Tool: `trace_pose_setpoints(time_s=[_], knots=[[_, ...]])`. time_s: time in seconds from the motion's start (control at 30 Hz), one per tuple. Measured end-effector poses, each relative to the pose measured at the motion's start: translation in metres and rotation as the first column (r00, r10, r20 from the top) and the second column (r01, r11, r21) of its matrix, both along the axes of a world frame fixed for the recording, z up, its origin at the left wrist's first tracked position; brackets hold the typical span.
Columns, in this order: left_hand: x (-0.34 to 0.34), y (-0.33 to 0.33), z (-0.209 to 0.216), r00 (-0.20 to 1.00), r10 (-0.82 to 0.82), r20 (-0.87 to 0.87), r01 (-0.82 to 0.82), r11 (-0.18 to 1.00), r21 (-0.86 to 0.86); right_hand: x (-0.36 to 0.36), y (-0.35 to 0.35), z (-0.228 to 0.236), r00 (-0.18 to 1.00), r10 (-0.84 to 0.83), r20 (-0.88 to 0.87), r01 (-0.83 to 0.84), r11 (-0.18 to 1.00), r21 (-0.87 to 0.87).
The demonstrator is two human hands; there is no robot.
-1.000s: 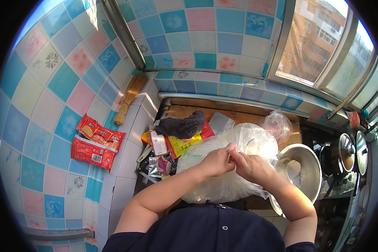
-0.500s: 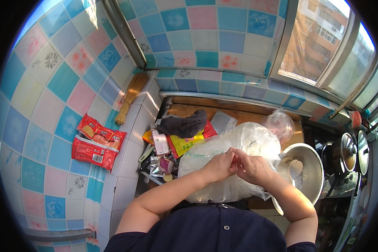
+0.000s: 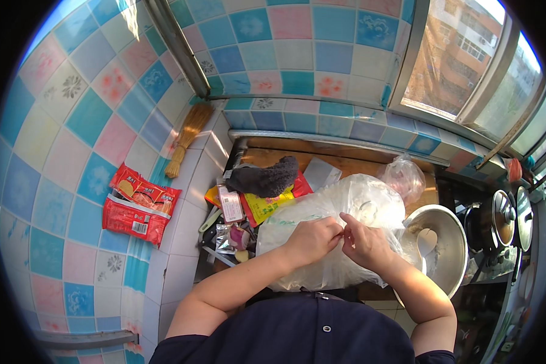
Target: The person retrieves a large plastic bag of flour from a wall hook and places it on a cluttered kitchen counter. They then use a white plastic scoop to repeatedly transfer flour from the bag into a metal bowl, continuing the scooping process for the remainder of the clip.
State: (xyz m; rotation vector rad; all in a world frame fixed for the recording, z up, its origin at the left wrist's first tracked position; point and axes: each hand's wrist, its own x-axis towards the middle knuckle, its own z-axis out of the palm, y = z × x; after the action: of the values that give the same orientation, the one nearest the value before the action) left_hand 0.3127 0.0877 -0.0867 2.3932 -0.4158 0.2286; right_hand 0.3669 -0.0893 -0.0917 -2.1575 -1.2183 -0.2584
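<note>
A large translucent white plastic bag (image 3: pixel 297 267) lies across the counter right in front of me, bunched and wrinkled. Both of my hands meet over its middle. My left hand (image 3: pixel 314 239) is closed, its fingertips pressed together; what they pinch is too small to tell. Close beside it, almost touching, my right hand (image 3: pixel 366 244) has its index finger raised and the other fingers curled in. Whether a bit of the bag is between those fingers is hidden. To the right of the bag is a steel bowl (image 3: pixel 452 255) with a white spoon-like scoop (image 3: pixel 428 242) inside.
Left of the bag lie a dark fuzzy cloth (image 3: pixel 264 177), a yellow packet (image 3: pixel 267 207), a pink-white box (image 3: pixel 231 204) and a purple onion (image 3: pixel 239 238). Another clear bag (image 3: pixel 403 181) sits behind. A straw brush (image 3: pixel 187 139) and red packets (image 3: pixel 141 206) rest leftward; a lidded pot (image 3: pixel 500 218) stands right.
My hands have drawn slightly apart at the fingertips. The right index finger has lifted away from the left fingers. The bag and the things around it stay in place.
</note>
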Motion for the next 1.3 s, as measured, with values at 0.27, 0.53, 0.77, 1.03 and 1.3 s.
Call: trace_pose_setpoints(time_s=[0.27,0.53,0.77,1.03,1.3], knots=[[0.004,-0.007,0.011,0.996,0.047,-0.077,-0.036,0.989,0.143,0.000,0.003,0.000,0.997,0.016,0.082,-0.014,1.000,-0.021],[0.003,-0.004,-0.016,1.000,0.026,-0.007,-0.026,0.999,0.027,0.000,0.007,0.001,0.998,0.042,0.039,-0.038,0.994,-0.102],[-0.002,-0.005,-0.027,0.999,0.040,0.029,-0.041,0.999,0.019,-0.007,0.004,-0.001,1.000,-0.007,-0.015,0.005,0.995,-0.100],[-0.004,0.000,-0.019,0.995,0.083,-0.060,-0.090,0.988,-0.122,-0.003,0.003,-0.004,0.991,0.052,0.127,-0.054,0.999,0.010],[0.012,0.005,-0.001,0.990,0.002,-0.142,0.002,1.000,0.031,0.009,0.003,0.008,0.972,0.148,0.181,-0.138,0.988,-0.064]])
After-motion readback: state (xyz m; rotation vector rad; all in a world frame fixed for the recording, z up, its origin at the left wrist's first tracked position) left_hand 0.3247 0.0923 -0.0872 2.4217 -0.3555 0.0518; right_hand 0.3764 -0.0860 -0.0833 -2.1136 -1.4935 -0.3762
